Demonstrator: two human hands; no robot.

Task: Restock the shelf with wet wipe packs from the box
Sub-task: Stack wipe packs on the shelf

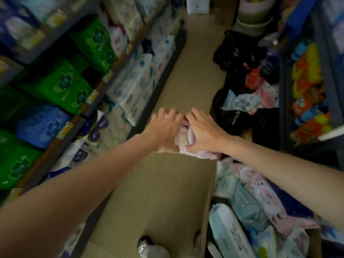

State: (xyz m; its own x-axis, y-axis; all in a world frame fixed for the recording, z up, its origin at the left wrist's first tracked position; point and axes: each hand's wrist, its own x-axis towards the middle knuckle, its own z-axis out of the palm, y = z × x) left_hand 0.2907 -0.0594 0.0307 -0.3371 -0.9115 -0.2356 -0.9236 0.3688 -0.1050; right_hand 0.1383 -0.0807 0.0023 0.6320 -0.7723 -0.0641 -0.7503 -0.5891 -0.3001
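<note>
Left hand [163,131] and right hand [202,135] clasping pink wet wipe packs [186,135] between them, fingers curling over top, above aisle floor [158,192] beyond box [206,220] far corner. Squeezing evenly should be keeping stack together; carry level toward shelf [119,64] at left.

A strip of bare floor [188,86] runs open from near to far. The full shelf [104,84] closes its left side; black bags [240,58] and the box [206,211] of packs crowd the right.
</note>
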